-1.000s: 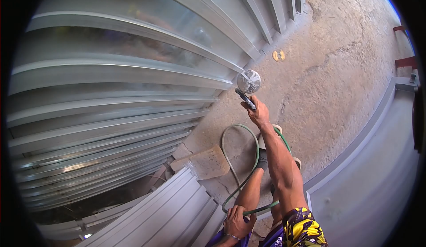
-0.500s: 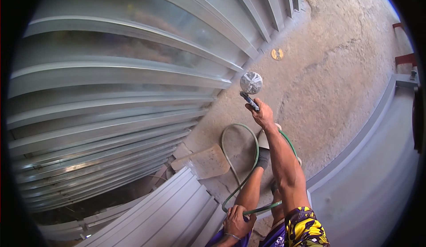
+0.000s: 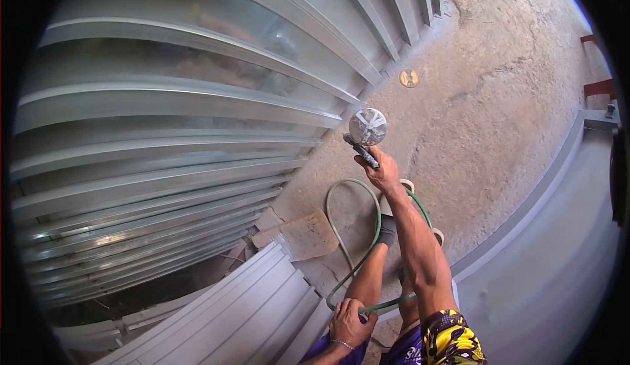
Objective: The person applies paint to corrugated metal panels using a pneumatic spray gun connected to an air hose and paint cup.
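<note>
My right hand (image 3: 383, 169) is stretched forward, its fingers wrapped round the handle of a spray gun (image 3: 362, 151). On the gun sits a round, paint-smeared cup (image 3: 367, 127). The gun's front end points left, towards a row of ribbed grey metal panels (image 3: 197, 102). My left hand (image 3: 350, 322) rests low by my knee with its fingers curled over a green hose (image 3: 374, 307). That hose loops over the floor beside my foot and runs up along my right forearm; its joint with the gun is hidden.
Several long grey metal strips (image 3: 223, 306) lie at lower left, next to a flat tan board (image 3: 302, 236). A yellow disc (image 3: 409, 78) lies on the rough concrete floor (image 3: 485, 128). A grey framed panel (image 3: 545, 253) stands along the right side.
My right hand and the spray gun have shifted slightly left and a little closer to me. The left hand stays by the knee on the hose.
</note>
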`<state>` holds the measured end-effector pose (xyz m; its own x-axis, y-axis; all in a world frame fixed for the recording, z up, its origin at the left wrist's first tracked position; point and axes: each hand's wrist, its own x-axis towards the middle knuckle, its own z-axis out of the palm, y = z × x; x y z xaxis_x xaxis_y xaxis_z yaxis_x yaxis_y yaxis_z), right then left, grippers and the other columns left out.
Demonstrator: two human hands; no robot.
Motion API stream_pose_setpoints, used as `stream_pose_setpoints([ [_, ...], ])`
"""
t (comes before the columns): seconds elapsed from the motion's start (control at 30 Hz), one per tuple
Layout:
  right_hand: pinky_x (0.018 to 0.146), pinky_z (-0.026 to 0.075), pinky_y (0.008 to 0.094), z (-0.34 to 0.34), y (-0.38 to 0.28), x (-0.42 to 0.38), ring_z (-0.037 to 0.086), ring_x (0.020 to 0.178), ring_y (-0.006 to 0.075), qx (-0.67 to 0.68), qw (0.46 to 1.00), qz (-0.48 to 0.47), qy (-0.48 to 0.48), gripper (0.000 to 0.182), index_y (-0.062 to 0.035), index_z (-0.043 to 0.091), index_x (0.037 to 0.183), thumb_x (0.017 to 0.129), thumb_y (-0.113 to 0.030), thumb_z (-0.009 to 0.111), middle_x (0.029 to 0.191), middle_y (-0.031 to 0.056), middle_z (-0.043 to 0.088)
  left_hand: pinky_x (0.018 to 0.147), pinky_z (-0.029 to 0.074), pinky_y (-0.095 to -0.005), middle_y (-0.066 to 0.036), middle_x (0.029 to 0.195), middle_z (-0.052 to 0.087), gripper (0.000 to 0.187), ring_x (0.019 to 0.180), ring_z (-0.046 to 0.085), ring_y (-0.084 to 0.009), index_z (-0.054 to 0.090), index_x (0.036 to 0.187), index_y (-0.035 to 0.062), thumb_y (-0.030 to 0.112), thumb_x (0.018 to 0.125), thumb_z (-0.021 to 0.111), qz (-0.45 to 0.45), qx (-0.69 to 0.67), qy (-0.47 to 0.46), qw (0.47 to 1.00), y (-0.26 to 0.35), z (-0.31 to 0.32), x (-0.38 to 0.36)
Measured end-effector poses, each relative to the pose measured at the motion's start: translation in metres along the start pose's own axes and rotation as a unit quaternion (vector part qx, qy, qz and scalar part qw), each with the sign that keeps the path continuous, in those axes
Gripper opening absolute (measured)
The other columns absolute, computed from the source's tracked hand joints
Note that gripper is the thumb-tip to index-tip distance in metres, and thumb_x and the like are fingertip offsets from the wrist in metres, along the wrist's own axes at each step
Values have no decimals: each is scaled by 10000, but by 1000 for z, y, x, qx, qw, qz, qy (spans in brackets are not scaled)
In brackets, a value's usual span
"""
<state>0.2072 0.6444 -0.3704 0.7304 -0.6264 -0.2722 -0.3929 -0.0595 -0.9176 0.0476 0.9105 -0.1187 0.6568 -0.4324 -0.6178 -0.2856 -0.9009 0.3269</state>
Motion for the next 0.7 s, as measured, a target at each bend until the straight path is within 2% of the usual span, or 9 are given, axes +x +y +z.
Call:
stream_pose_setpoints([
  [0.07,726,499,502,-2,-1,-1,689,866,420,-2,1000,-3,-3,348,-100,651,1045,922,-411,748,889,196,715,808,493,-553,-172,940,622,329,919,611,-433,584,932,47,320,825,735,2,-2,-3,1000,2,-1,-1],
  [0.17,721,499,518,1,6,3,686,864,435,-34,999,10,-7,364,-109,650,1028,930,-450,730,876,202,712,847,487,-498,-144,898,604,333,905,608,-396,586,887,47,309,800,772,11,1,11,1000,-2,5,-3],
  [0.37,707,499,534,16,32,6,690,860,434,-74,996,34,21,420,-108,635,1004,931,-515,706,875,206,716,839,487,-493,-148,896,602,347,926,603,-398,583,887,42,296,782,795,6,5,12,1000,-3,4,-5],
  [0.57,732,512,526,12,39,-1,696,879,423,-109,992,66,-1,408,-119,656,1061,923,-499,717,891,197,726,841,486,-500,-151,901,603,353,924,601,-401,584,895,40,303,785,793,-3,-2,6,1000,-1,1,-4],
  [0.7,753,515,517,11,38,-8,693,899,428,-84,996,24,3,396,-112,656,1071,924,-473,726,914,199,726,838,482,-502,-152,903,605,350,906,605,-400,583,893,39,302,790,791,-1,-4,4,1000,-2,0,-3],
])
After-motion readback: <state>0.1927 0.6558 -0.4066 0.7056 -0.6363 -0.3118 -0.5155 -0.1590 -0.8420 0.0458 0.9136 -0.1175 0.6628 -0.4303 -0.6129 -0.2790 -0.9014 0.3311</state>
